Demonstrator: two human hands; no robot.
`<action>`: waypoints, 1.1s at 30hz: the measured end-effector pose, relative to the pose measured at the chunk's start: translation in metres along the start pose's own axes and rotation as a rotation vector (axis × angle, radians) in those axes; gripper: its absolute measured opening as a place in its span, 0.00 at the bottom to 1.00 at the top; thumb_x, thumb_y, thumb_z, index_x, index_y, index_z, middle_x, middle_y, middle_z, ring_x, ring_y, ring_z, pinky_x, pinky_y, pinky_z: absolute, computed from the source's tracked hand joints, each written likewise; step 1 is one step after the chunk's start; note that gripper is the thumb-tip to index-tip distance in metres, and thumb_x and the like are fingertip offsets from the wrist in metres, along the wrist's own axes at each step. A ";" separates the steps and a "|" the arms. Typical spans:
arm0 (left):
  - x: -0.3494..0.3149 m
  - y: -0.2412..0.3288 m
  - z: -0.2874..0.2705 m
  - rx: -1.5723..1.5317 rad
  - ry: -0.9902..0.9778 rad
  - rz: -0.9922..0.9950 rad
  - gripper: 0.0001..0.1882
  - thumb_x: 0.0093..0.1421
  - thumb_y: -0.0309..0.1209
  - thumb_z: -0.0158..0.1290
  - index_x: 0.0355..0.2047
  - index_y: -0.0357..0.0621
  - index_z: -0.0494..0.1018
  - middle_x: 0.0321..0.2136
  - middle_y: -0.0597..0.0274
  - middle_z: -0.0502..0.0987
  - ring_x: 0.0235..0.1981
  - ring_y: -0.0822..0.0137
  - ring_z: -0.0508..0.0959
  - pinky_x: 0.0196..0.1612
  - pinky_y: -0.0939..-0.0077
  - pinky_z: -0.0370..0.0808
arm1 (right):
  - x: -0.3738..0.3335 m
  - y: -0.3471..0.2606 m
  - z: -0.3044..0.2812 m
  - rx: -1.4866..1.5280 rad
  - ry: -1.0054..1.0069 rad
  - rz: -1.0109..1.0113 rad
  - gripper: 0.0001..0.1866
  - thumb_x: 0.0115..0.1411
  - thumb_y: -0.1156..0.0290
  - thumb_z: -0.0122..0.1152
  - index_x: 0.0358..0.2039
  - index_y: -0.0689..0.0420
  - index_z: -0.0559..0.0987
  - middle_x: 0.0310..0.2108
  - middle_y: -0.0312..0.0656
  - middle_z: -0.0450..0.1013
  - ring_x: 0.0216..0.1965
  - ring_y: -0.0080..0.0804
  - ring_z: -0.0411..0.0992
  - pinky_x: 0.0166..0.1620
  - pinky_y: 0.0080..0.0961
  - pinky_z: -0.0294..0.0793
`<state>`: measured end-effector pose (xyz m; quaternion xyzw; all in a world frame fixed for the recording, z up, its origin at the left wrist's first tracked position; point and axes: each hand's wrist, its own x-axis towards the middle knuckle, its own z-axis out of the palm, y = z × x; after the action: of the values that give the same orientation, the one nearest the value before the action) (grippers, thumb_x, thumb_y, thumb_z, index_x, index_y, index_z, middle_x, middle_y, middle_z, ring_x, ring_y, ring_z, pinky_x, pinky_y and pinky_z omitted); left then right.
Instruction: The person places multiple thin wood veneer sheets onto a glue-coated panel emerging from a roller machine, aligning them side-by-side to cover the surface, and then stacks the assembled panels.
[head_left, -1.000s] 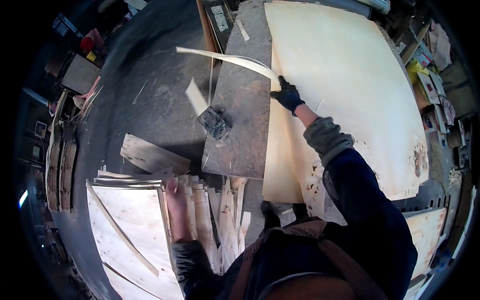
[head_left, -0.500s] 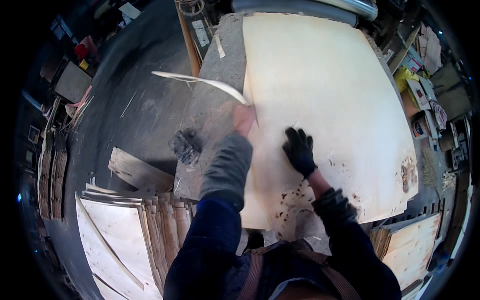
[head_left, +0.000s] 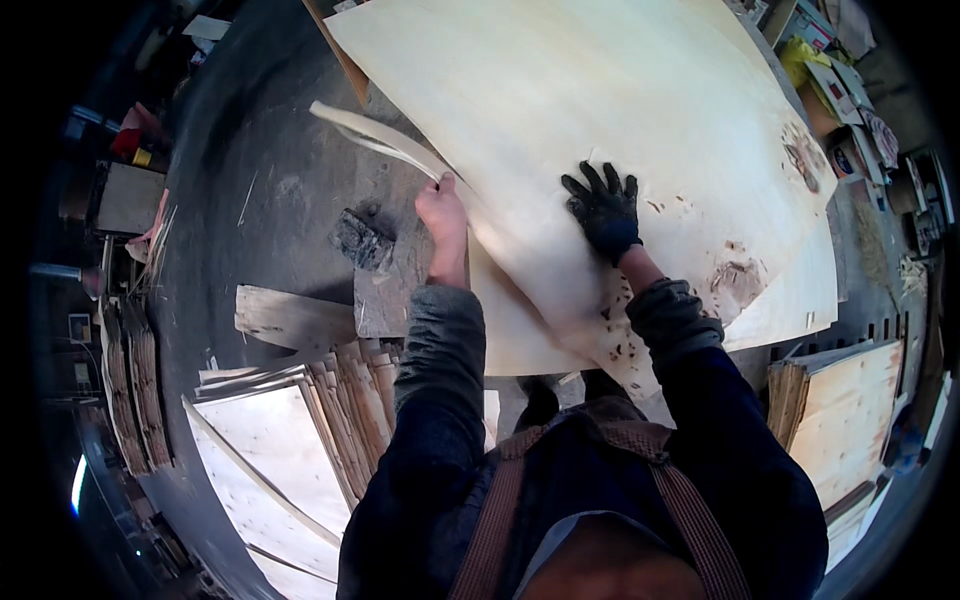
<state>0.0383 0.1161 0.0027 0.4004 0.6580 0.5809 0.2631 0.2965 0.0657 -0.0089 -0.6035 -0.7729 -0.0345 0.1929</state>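
Observation:
A large pale wood veneer sheet (head_left: 520,110) lies slanted over another sheet (head_left: 500,330), whose bare part shows along the near edge. The upper sheet has knots and small holes at its right and near side, and its near-left part is bowed up. My bare left hand (head_left: 441,208) is closed around a narrow, curled veneer strip (head_left: 385,138) at the sheet's left edge. Whether it also pinches that edge cannot be told. My right hand (head_left: 605,215), in a black glove, rests on the upper sheet, palm down with fingers spread.
A dark, rough block (head_left: 362,240) sits left of my left hand. Stacked veneer sheets (head_left: 265,430) stand at the lower left, with a board (head_left: 292,315) behind them. Another stack (head_left: 840,410) is at the lower right. Boxes and yellow bags (head_left: 800,62) crowd the far right.
The upper sheet has turned, its far end swinging left and its near part bowing up. My left hand has moved left with the strip. My right hand's fingers have spread wider.

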 end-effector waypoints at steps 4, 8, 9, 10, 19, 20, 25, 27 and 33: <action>-0.014 -0.003 -0.006 -0.311 0.096 -0.046 0.09 0.52 0.26 0.51 0.22 0.28 0.72 0.16 0.58 0.73 0.18 0.73 0.68 0.25 0.76 0.66 | 0.002 -0.002 0.008 -0.053 0.004 -0.038 0.20 0.55 0.53 0.45 0.50 0.30 0.68 0.57 0.30 0.56 0.58 0.42 0.51 0.56 0.55 0.40; -0.038 0.020 -0.017 -0.504 0.059 -0.142 0.08 0.52 0.24 0.51 0.20 0.30 0.70 0.19 0.62 0.72 0.21 0.75 0.68 0.25 0.80 0.66 | 0.004 -0.001 0.005 -0.064 -0.032 -0.038 0.20 0.56 0.53 0.44 0.51 0.30 0.67 0.57 0.31 0.56 0.58 0.41 0.51 0.55 0.54 0.42; -0.044 0.021 -0.021 -0.487 0.064 -0.138 0.07 0.52 0.24 0.51 0.21 0.31 0.70 0.20 0.61 0.73 0.21 0.74 0.69 0.26 0.80 0.67 | 0.003 0.001 0.007 -0.045 0.018 -0.058 0.20 0.56 0.54 0.44 0.50 0.30 0.67 0.57 0.32 0.57 0.58 0.41 0.51 0.54 0.53 0.43; -0.048 0.020 -0.025 -0.470 0.069 -0.134 0.06 0.53 0.24 0.51 0.22 0.31 0.70 0.21 0.61 0.73 0.21 0.74 0.69 0.26 0.80 0.67 | 0.002 0.001 0.009 -0.060 0.003 -0.071 0.19 0.56 0.55 0.44 0.50 0.31 0.67 0.57 0.32 0.57 0.58 0.40 0.52 0.54 0.54 0.43; -0.023 -0.023 -0.037 -0.458 -0.015 -0.506 0.14 0.49 0.29 0.54 0.32 0.28 0.71 0.26 0.51 0.75 0.25 0.65 0.74 0.29 0.74 0.70 | 0.014 -0.063 0.027 0.027 -0.022 0.083 0.27 0.52 0.46 0.47 0.51 0.44 0.67 0.58 0.47 0.52 0.57 0.63 0.46 0.48 0.71 0.40; -0.019 -0.012 -0.033 -0.266 0.029 -0.508 0.13 0.48 0.30 0.55 0.29 0.29 0.73 0.24 0.50 0.75 0.25 0.65 0.75 0.29 0.73 0.70 | 0.017 -0.085 0.025 0.045 -0.039 0.027 0.28 0.52 0.46 0.47 0.52 0.43 0.67 0.58 0.47 0.51 0.57 0.64 0.44 0.49 0.71 0.38; -0.027 -0.029 -0.045 0.055 0.101 -0.205 0.09 0.50 0.31 0.51 0.21 0.37 0.76 0.20 0.54 0.76 0.25 0.68 0.76 0.30 0.74 0.70 | 0.023 -0.141 0.022 0.011 -0.051 0.033 0.28 0.51 0.46 0.48 0.53 0.37 0.66 0.60 0.44 0.49 0.60 0.61 0.39 0.52 0.70 0.32; -0.037 -0.004 -0.085 -0.076 0.023 -0.131 0.09 0.52 0.30 0.48 0.23 0.41 0.77 0.21 0.57 0.77 0.24 0.69 0.76 0.31 0.75 0.70 | 0.022 -0.140 0.030 -0.031 -0.065 0.065 0.29 0.50 0.44 0.48 0.53 0.35 0.64 0.61 0.41 0.48 0.60 0.60 0.39 0.52 0.70 0.33; -0.025 0.084 -0.346 0.097 0.243 -0.433 0.13 0.53 0.35 0.49 0.29 0.38 0.76 0.27 0.60 0.76 0.31 0.71 0.73 0.34 0.79 0.68 | 0.012 -0.136 0.040 -0.073 -0.026 0.037 0.29 0.51 0.42 0.47 0.53 0.36 0.65 0.61 0.42 0.48 0.60 0.61 0.40 0.49 0.72 0.36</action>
<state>-0.2105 -0.0960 0.1464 0.1895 0.7825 0.5225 0.2808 0.1552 0.0520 -0.0172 -0.6246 -0.7623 -0.0515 0.1613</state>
